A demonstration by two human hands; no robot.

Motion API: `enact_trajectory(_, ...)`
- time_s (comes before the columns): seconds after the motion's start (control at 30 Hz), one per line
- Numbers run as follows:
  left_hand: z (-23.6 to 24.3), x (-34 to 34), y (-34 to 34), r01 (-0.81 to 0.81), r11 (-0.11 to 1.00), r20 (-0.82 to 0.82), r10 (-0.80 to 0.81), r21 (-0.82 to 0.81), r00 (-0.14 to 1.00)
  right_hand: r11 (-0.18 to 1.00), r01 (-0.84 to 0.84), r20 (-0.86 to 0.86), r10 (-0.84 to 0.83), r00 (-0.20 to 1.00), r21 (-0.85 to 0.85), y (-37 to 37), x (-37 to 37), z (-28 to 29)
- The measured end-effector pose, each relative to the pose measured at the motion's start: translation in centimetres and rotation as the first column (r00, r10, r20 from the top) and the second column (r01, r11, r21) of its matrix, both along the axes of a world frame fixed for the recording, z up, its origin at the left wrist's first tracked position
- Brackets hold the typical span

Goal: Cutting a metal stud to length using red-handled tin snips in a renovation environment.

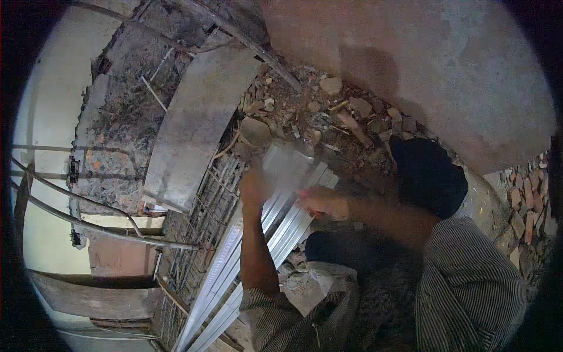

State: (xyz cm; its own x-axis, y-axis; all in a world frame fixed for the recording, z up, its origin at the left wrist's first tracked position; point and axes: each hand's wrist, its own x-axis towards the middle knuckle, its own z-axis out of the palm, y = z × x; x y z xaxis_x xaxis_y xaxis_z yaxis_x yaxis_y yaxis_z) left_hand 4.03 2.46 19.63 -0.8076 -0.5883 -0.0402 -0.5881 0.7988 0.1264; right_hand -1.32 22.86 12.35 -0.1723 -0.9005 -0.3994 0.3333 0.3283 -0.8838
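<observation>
- Silver metal strips (287, 230), long and thin, lie slanted in a pile beside thin dark bars (218, 189).
- The left hand (253, 183) is at their far end, too blurry to tell if it grips.
- The right hand (324, 202) looks closed round a small red thing (304, 194), near the strips.
- Bare fingers could get cut if an edge is sharp.
- Strips could slide if nobody holds them tight.
- Loose brown and grey rubble (359, 107) could roll and make the person slip.

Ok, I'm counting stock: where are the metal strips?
In the head view, the metal strips run from lower left to centre, by the left hand and right hand, with rubble beyond.
</observation>
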Motion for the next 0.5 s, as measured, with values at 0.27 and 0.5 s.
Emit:
enact_trajectory(0.27,1.0,-0.3,0.8,0.085,0.996,0.020,-0.085,0.014,0.996,0.950,0.309,0.063,-0.305,0.950,-0.047,-0.6,-3.7,-3.9)
enact_trajectory(0.5,2.2,0.1,1.7,0.205,0.975,-0.091,-0.197,0.087,0.976,0.982,0.176,-0.126,-0.166,0.978,0.074,-3.3,-2.1,-5.6)
